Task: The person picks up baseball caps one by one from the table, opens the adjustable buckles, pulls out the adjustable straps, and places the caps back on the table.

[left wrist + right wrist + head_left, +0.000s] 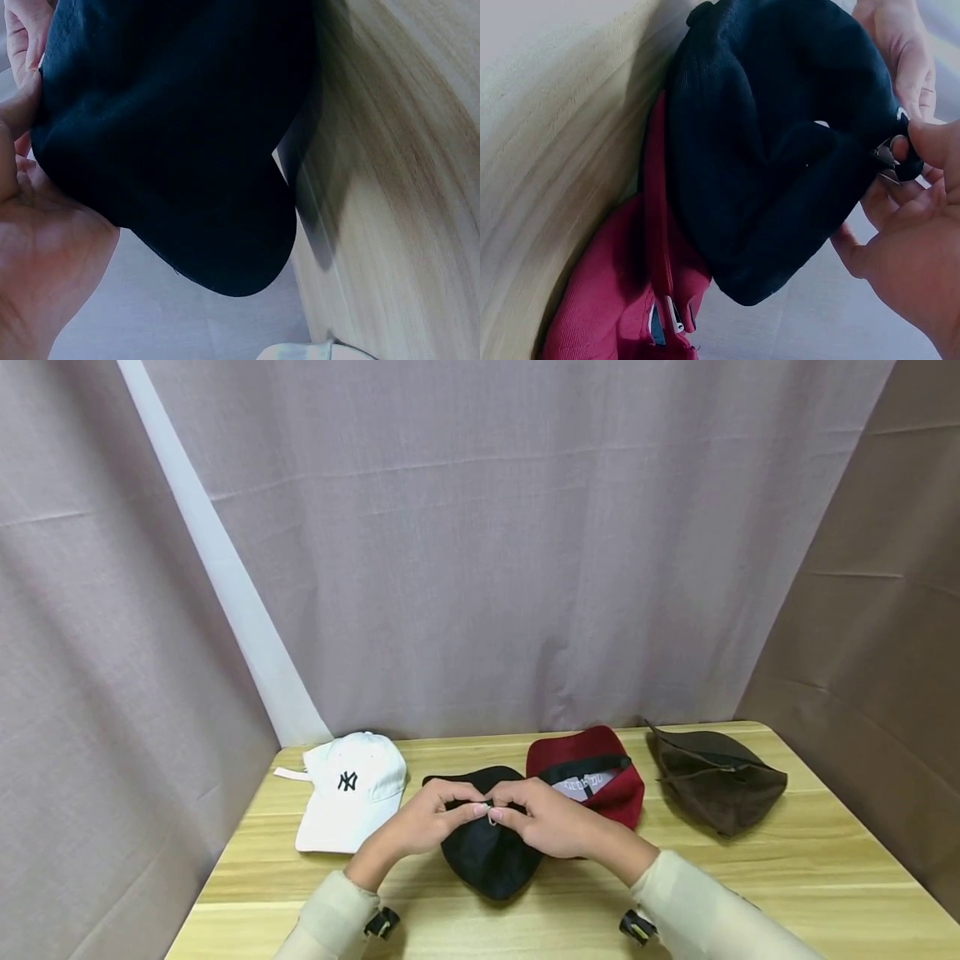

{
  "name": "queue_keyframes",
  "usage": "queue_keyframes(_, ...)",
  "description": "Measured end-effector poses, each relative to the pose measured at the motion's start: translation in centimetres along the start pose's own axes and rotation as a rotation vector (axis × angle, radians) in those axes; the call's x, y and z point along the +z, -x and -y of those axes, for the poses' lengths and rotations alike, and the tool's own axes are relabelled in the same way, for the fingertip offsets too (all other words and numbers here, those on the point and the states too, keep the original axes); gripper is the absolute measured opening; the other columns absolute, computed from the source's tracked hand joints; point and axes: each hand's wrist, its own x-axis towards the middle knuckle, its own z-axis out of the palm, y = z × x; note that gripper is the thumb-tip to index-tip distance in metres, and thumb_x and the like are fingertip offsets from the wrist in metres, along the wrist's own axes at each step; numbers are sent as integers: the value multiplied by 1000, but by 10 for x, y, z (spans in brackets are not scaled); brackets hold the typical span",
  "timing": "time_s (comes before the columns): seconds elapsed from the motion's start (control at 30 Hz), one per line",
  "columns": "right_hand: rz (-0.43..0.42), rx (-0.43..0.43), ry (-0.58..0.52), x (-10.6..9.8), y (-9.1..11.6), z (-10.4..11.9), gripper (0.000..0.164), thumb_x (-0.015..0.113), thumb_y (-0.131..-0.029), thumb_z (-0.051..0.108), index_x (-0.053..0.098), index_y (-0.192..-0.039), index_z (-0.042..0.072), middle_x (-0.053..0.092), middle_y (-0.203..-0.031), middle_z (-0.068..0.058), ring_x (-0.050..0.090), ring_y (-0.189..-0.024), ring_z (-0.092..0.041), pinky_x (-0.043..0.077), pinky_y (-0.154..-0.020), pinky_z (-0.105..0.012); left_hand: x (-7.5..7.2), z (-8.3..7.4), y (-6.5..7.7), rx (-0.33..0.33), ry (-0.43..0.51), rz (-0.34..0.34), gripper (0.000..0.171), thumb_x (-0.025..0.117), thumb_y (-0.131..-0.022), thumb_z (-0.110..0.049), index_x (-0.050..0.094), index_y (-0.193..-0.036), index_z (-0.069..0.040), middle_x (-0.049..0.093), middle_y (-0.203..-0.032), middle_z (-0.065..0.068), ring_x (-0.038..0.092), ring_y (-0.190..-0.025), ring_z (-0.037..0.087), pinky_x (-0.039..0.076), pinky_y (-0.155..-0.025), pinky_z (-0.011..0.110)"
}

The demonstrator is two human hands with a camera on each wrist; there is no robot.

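Observation:
A black baseball cap (491, 860) is held up over the middle of the table, its crown hanging toward the front edge. At the cap's back opening, my left hand (431, 814) and right hand (543, 814) meet, each pinching the strap between thumb and fingers. A small metal buckle (886, 155) shows by the right fingertips in the right wrist view. The cap's dark brim (240, 247) points down toward the tabletop in the left wrist view, where the cap covers most of the fingers.
On the wooden table (810, 885), a white cap (352, 793) with dark lettering lies left. A red cap (626, 789) sits right behind the black one, and a brown cap (731, 793) is farther right. Grey curtains (480, 568) hang behind the table.

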Motion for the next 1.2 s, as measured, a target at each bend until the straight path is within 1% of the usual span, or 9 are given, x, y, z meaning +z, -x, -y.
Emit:
queue_keyframes(0.13,-2,32,25,1,0,0,24,62,-109,21,65,-86,18,75,-117,6,62,-106,-8,52,-92,-25,0,-1,1,-6,4,-12,16,66,-107,-21,81,-109,-17,80,-107,2,67,-100,3,56,-93,25)
queue_keyframes(0.3,-41,16,94,4,-1,1,30,66,-107,28,60,-79,20,78,-121,4,67,-109,-8,53,-91,-24,2,-5,0,2,-10,-32,16,65,-107,-20,80,-103,-18,76,-98,1,62,-89,2,53,-85,23)
queue_keyframes(0.37,-65,-6,149,6,-2,2,33,69,-105,30,58,-76,20,79,-118,5,68,-106,-7,52,-89,-24,4,-8,-1,3,-24,-38,16,66,-107,-21,79,-99,-19,74,-94,1,59,-85,3,51,-82,22)
queue_keyframes(0.43,-81,-27,199,7,-3,3,34,70,-104,31,57,-75,20,79,-107,6,66,-96,-5,51,-83,-24,6,-11,-1,-2,-36,-44,16,66,-106,-20,79,-96,-19,73,-92,0,58,-83,3,51,-80,22)
queue_keyframes(0.6,-91,-25,271,8,-2,6,33,69,-105,29,57,-75,21,68,-86,12,56,-84,-1,44,-85,-30,7,-15,-3,-6,-54,-57,16,66,-106,-19,80,-98,-19,75,-95,-1,61,-85,2,53,-82,22)
queue_keyframes(0.67,-90,-16,261,7,-2,7,33,67,-106,28,58,-76,21,66,-86,13,55,-84,1,41,-87,-30,7,-15,-3,-4,-55,-66,16,66,-106,-19,80,-99,-19,76,-96,-1,63,-87,2,54,-83,22)
queue_keyframes(0.8,-84,-17,200,7,-3,7,31,66,-107,25,60,-77,19,64,-81,12,52,-80,1,43,-78,-24,7,-14,-3,11,-45,-75,16,66,-106,-17,81,-102,-16,78,-98,2,65,-89,3,56,-85,24)
queue_keyframes(1.03,-58,37,95,9,-1,4,32,64,-108,24,56,-78,16,43,-68,12,41,-67,1,36,-64,-20,9,-8,-4,10,-18,-69,16,66,-106,-17,82,-105,-16,78,-99,2,65,-89,2,56,-87,23)
queue_keyframes(1.2,-37,62,19,10,-1,2,36,62,-109,25,53,-76,14,39,-67,12,39,-65,0,33,-61,-19,8,-4,-3,0,-8,-62,16,66,-106,-17,82,-106,-15,79,-100,4,65,-91,2,56,-87,24)
